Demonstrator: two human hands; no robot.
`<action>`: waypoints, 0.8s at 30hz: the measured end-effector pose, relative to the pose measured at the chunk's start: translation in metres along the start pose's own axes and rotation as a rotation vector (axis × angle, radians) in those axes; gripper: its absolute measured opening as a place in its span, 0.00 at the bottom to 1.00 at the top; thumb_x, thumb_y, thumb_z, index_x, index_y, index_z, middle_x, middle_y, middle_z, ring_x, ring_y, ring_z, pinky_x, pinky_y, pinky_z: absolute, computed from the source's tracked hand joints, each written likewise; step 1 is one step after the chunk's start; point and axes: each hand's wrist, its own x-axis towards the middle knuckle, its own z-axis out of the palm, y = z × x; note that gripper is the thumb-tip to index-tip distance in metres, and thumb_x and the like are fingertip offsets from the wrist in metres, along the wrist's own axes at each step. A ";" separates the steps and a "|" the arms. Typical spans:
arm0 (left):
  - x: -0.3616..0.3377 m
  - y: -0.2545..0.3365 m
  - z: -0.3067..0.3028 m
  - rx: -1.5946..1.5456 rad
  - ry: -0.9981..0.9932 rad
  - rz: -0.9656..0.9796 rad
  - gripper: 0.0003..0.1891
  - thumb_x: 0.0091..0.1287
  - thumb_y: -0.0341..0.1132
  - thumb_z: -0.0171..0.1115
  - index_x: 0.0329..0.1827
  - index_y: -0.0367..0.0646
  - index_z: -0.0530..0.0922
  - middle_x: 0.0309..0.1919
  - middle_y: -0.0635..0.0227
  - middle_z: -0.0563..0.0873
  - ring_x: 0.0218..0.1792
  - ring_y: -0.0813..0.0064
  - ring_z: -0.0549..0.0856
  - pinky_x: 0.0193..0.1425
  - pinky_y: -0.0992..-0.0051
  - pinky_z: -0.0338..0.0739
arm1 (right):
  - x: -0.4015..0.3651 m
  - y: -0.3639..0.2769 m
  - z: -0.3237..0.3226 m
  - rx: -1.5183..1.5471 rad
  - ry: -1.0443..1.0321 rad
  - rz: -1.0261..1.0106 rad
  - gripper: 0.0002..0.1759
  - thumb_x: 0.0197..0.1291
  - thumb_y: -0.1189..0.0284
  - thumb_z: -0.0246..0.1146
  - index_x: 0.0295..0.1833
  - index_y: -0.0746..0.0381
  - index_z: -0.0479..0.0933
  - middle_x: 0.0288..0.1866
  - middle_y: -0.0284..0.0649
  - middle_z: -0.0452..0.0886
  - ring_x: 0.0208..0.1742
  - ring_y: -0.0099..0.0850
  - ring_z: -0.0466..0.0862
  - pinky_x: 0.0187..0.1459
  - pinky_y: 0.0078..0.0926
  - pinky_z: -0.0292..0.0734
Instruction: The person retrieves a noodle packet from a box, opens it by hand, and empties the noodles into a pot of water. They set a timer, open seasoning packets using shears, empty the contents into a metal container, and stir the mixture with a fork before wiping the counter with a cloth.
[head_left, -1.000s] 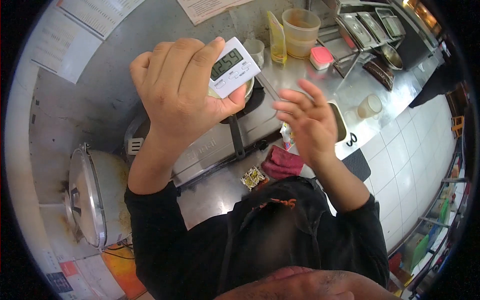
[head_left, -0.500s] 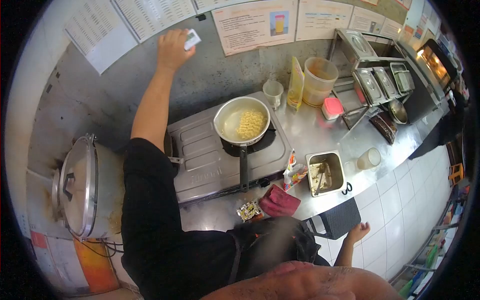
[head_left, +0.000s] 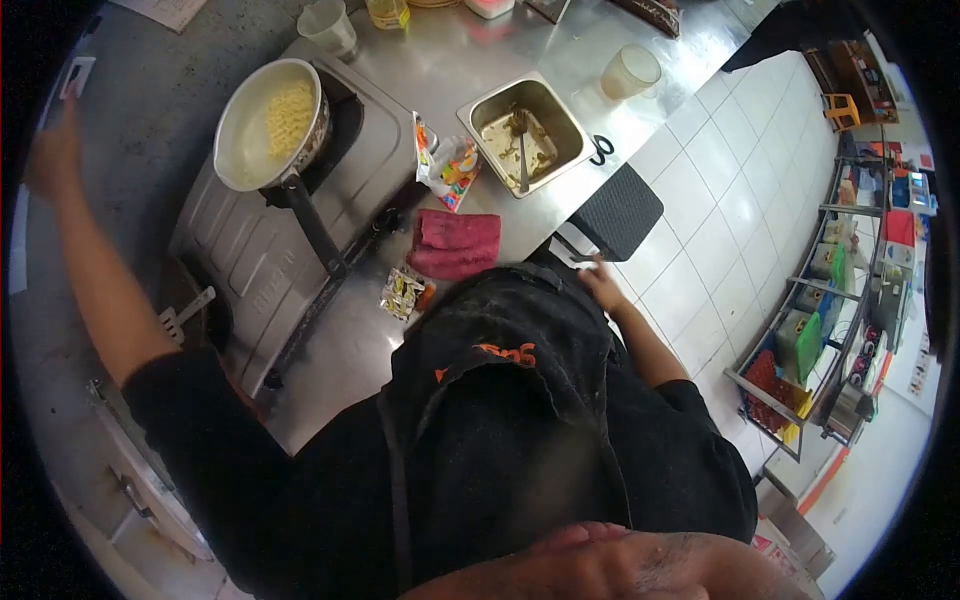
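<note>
My left hand point(head_left: 55, 160) is raised at the wall on the far left, somewhat blurred. One finger stretches up to the lower end of a small white device point(head_left: 78, 76); the other fingers are hard to make out. My right hand point(head_left: 600, 287) hangs low beside the black stool point(head_left: 620, 213), its fingers loosely apart with nothing seen in them. Between the arms stands the gas stove point(head_left: 262, 240), carrying a white saucepan point(head_left: 240, 125) with a block of noodles point(head_left: 291, 120) in liquid.
On the steel counter lie a red cloth point(head_left: 455, 243), an opened colourful packet point(head_left: 450, 172) and a small foil packet point(head_left: 405, 294). Farther along are a metal pan point(head_left: 530, 95) holding a utensil, scissors point(head_left: 600, 150) and a plastic cup point(head_left: 630, 72). Stocked shelves point(head_left: 800, 330) stand at right.
The head view has turned, shifting stove and saucepan leftward. My left hand stays up by the white device, now with a finger extended to it. My right hand appears nearer the stool.
</note>
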 end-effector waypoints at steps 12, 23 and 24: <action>-0.200 -0.041 -0.414 -1.347 -0.428 0.111 0.09 0.66 0.34 0.65 0.46 0.41 0.78 0.44 0.58 0.83 0.42 0.56 0.83 0.53 0.56 0.78 | -0.048 -0.239 -0.061 -0.483 0.017 -0.655 0.05 0.62 0.74 0.66 0.42 0.62 0.83 0.37 0.46 0.83 0.41 0.44 0.84 0.46 0.39 0.78; -0.349 0.073 -0.550 -0.818 -1.523 -0.232 0.45 0.49 0.53 0.78 0.72 0.48 0.73 0.71 0.50 0.71 0.70 0.47 0.70 0.73 0.50 0.64 | 0.070 -0.383 0.011 -1.278 -0.483 -1.543 0.09 0.51 0.75 0.64 0.39 0.57 0.85 0.44 0.41 0.80 0.49 0.42 0.83 0.54 0.40 0.77; -0.354 0.074 -0.551 -0.840 -1.508 -0.234 0.42 0.51 0.51 0.77 0.71 0.49 0.74 0.71 0.52 0.72 0.70 0.48 0.70 0.72 0.51 0.65 | 0.076 -0.386 0.004 -1.213 -0.534 -1.564 0.09 0.51 0.75 0.65 0.39 0.57 0.85 0.44 0.41 0.81 0.48 0.42 0.83 0.53 0.40 0.78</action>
